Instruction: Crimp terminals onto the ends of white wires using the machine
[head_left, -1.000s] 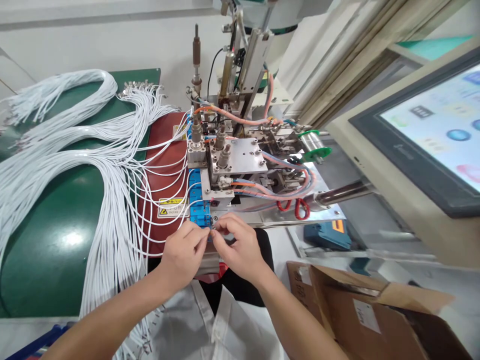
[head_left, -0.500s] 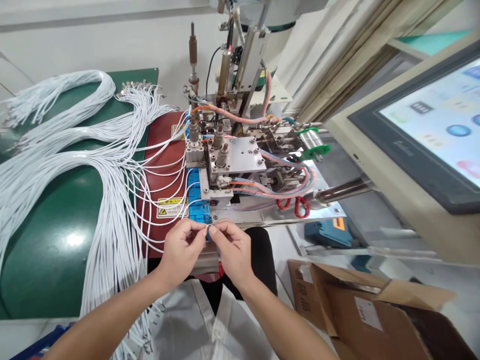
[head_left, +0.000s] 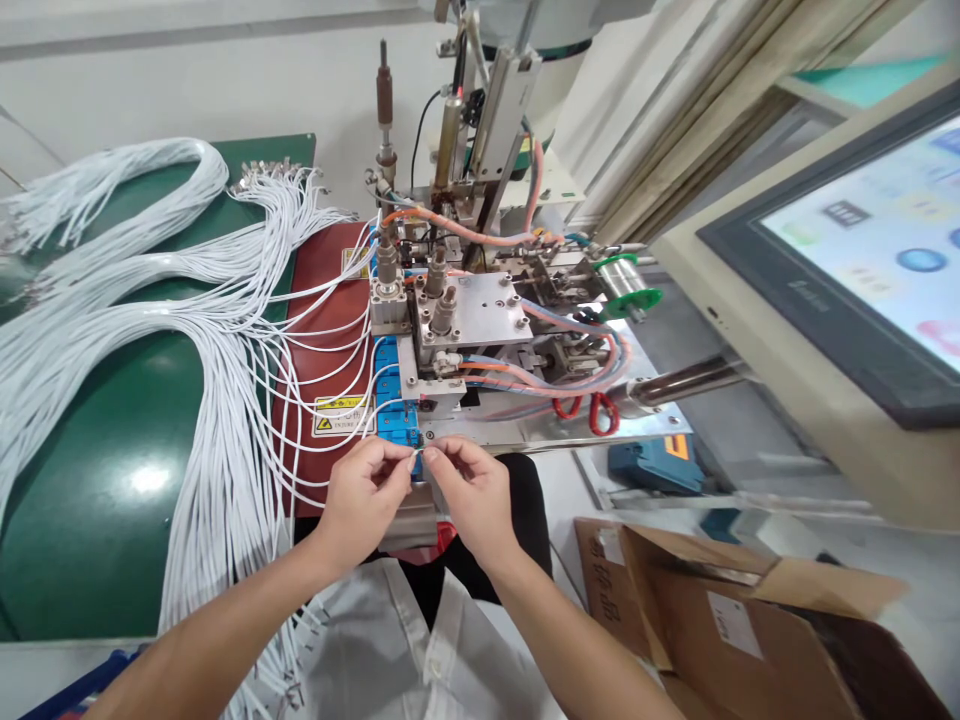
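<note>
My left hand (head_left: 366,492) is closed in a pinch on the end of a white cable, most of which its fingers hide. Between the fingertips of both hands shows a short bit of thin inner wires (head_left: 419,450), greenish and pale. My right hand (head_left: 472,492) pinches the tips of these wires with thumb and forefinger. Both hands are just in front of a row of blue clamp blocks (head_left: 394,424) along the machine's left edge. Several white cables (head_left: 322,378) run from the blocks over a red-brown plate (head_left: 330,345).
A large bundle of white cables (head_left: 210,420) lies over the green table (head_left: 105,500) at left. The machine (head_left: 480,310) carries air hoses and a solder wire spool (head_left: 626,285). A touchscreen (head_left: 877,260) hangs at right, above an open cardboard box (head_left: 720,620).
My right hand has shifted slightly right, away from the left, and more of the thin wires shows between the fingertips. The left hand has hardly moved.
</note>
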